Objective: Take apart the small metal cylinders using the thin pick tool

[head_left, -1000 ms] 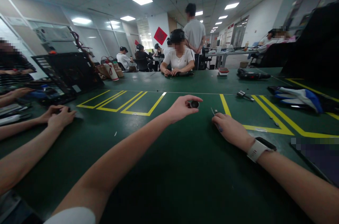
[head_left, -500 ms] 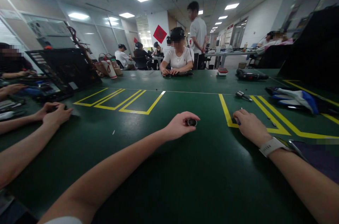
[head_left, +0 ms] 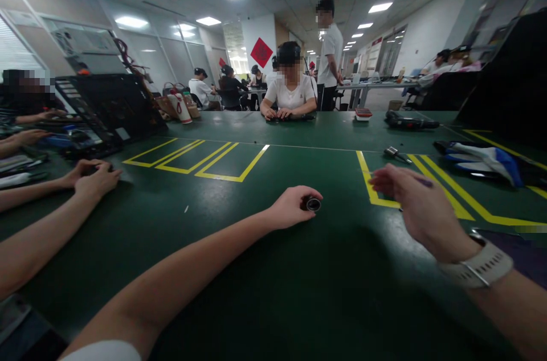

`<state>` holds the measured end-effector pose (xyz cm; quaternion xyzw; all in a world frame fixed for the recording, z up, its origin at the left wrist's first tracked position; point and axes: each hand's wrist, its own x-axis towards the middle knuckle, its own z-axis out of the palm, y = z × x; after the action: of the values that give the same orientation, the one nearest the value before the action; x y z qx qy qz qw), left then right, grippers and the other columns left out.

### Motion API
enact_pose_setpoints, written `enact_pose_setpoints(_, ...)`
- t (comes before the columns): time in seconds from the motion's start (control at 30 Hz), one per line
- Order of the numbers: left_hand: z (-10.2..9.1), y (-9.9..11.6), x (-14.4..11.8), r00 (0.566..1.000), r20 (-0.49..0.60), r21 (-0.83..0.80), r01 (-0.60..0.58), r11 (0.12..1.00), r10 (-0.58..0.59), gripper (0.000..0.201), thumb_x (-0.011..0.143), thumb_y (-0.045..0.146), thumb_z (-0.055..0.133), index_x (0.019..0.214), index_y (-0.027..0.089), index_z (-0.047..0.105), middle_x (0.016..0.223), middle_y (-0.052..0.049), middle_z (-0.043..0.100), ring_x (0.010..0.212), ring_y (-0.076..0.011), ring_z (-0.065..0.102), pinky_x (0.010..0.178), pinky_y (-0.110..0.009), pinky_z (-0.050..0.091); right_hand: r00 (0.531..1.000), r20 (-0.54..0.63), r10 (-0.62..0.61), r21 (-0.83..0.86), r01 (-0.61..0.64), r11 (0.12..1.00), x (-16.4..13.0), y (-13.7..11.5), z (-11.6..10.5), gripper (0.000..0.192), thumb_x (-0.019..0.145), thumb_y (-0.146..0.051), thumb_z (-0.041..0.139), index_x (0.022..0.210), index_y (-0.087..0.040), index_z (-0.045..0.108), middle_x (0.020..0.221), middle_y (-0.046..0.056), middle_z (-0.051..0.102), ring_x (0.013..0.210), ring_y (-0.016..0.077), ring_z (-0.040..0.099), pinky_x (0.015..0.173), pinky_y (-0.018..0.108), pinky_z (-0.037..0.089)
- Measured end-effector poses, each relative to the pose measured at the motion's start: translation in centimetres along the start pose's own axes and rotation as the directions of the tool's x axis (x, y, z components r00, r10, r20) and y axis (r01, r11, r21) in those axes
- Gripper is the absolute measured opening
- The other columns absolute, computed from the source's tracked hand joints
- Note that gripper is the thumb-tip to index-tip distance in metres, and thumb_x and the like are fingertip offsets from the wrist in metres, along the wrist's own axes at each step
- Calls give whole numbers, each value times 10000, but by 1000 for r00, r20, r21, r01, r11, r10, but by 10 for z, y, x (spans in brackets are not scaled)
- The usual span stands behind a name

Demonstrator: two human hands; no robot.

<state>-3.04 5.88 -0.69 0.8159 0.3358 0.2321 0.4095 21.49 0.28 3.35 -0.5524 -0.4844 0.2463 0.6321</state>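
Observation:
My left hand (head_left: 293, 208) rests on the green table mat (head_left: 265, 270) and pinches a small black round ring (head_left: 313, 204) between thumb and fingertips. My right hand (head_left: 416, 201), with a white watch on its wrist, is lifted off the mat over a yellow tape line (head_left: 376, 196) and is blurred by motion. Its fingers are curled around a thin dark tool (head_left: 424, 181), whose end sticks out past the knuckles.
A co-worker's two hands (head_left: 94, 176) lie at the left by an opened black device (head_left: 106, 110). Across the table sits a person in white (head_left: 290, 96). A small metal part (head_left: 395, 153), a black power tool (head_left: 410, 122) and blue-white gloves (head_left: 482, 159) lie far right.
My right hand has slid right along the mat, then risen off it with the thin tool. My left hand has sunk to the mat, still holding the ring.

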Motion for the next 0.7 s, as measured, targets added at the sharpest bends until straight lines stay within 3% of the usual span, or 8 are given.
enact_pose_setpoints(0.03, 0, 0, 0, 1000, -2, 58, -14, 998, 14, 387, 725, 134, 646, 1098, 172, 553, 1178, -77, 545, 1046, -177, 547, 864, -330, 469, 994, 83, 66, 60, -71, 996, -10, 0, 6, 287, 766, -456, 567, 763, -180, 644, 772, 59, 650, 727, 203, 618, 675, 358, 489)
enact_pose_setpoints(0.07, 0, 0, 0, 1000, -5, 131, -30, 991, 31, 393, 732, 170, 653, 1111, 178, 550, 1158, -72, 553, 1030, -180, 545, 854, -335, 464, 963, 175, 207, 195, -240, 951, -20, 2, 11, 288, 726, -461, 614, 679, -177, 631, 690, 42, 631, 661, 184, 602, 633, 335, 485)
enact_pose_setpoints(0.13, -1, -1, 0, 997, -17, 295, -67, 953, 76, 427, 727, 247, 679, 1127, 184, 548, 1116, -67, 568, 1007, -194, 530, 855, -355, 438, 847, 335, 412, 303, -511, 804, -36, 10, 19, 306, 678, -457, 673, 577, -176, 604, 560, 12, 580, 547, 147, 548, 547, 291, 455)
enact_pose_setpoints(0.2, -3, -1, 1, 992, -29, 425, -99, 900, 123, 457, 711, 302, 699, 1127, 183, 552, 1081, -68, 575, 993, -206, 506, 855, -365, 412, 791, 414, 450, 346, -594, 726, -46, 19, 23, 298, 687, -436, 685, 568, -173, 612, 529, 2, 564, 540, 131, 529, 528, 260, 426)
enact_pose_setpoints(0.3, -4, -2, 1, 985, -41, 510, -121, 852, 165, 400, 705, 363, 697, 1038, 173, 581, 1056, -69, 562, 978, -213, 473, 823, -346, 397, 788, 477, 391, 392, -588, 707, -51, 25, 24, 196, 730, -382, 669, 714, -187, 656, 588, -7, 598, 580, 124, 529, 572, 253, 422)
enact_pose_setpoints(0.4, -5, -2, 2, 985, -57, 512, -110, 852, 162, 344, 714, 404, 678, 939, 170, 563, 1008, -52, 561, 959, -207, 469, 848, -361, 368, 793, 513, 327, 362, -546, 756, -53, 22, 25, 130, 752, -327, 654, 741, -200, 631, 639, -4, 625, 627, 133, 543, 617, 264, 425)
enact_pose_setpoints(0.57, -2, -5, 4, 999, -41, 330, -18, 944, 33, 352, 697, 367, 694, 918, 169, 505, 924, -21, 556, 833, -163, 509, 714, -288, 407, 799, 556, 228, 245, -420, 874, -63, 13, 27, 128, 772, -322, 639, 757, -202, 599, 757, 13, 642, 760, 170, 578, 742, 327, 443)
enact_pose_setpoints(0.7, 0, -6, 4, 997, -45, 286, -50, 957, 66, 261, 707, 258, 681, 874, 156, 508, 857, -6, 548, 767, -136, 510, 654, -247, 402, 782, 605, 146, 101, -258, 961, -69, 11, 27, 158, 804, -363, 598, 874, -220, 607, 925, 31, 644, 896, 203, 579, 813, 374, 437)
